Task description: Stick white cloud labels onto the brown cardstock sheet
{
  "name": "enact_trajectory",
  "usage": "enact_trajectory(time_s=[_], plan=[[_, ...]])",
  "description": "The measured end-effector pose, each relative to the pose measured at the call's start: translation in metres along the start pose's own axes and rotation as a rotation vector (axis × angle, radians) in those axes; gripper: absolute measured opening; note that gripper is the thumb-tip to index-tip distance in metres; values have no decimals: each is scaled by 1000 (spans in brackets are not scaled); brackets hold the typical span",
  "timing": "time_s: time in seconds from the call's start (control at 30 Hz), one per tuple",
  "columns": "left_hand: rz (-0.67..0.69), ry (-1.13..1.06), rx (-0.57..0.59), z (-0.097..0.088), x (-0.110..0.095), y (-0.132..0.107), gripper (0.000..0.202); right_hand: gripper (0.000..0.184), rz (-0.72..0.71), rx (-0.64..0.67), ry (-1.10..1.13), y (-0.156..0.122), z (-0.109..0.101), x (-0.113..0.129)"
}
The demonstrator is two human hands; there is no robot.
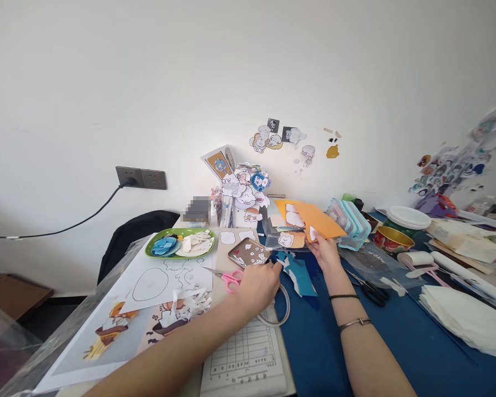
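My right hand [324,252] grips the lower edge of a folded sheet of orange paper [320,218], thumb on top near a small white piece. A white shape lies on the sheet's left part. My left hand [259,286] is closed, its fingertips pinched beside some torn blue paper [301,275]; what they hold, if anything, I cannot make out. Close by that hand lie pink-handled scissors [231,280], a roll of tape [287,309] partly hidden under the wrist, and a small brown tray [242,253] of little cutouts.
A green tray [181,255] holds blue and white paper pieces. Drawn sheets [149,286] cover the left side. Black scissors [376,295], white tissues [467,317] and a gold-lined bowl [394,237] are on the right. Blue-edged clear cases [351,223] stand behind my right hand.
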State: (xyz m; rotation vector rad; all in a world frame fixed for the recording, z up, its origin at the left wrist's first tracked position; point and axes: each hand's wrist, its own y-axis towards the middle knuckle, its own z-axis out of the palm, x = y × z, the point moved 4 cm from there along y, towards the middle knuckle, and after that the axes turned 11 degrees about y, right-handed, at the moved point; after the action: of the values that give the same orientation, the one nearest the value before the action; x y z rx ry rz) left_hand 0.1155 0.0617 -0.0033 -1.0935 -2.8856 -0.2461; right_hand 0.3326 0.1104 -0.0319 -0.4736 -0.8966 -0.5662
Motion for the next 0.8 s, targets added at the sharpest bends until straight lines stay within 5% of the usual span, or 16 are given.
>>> enact_trajectory(time_s=[0.8], plan=[[3,16,-15,9,2,2,19,31,-103,151,-349,7,3,-13]])
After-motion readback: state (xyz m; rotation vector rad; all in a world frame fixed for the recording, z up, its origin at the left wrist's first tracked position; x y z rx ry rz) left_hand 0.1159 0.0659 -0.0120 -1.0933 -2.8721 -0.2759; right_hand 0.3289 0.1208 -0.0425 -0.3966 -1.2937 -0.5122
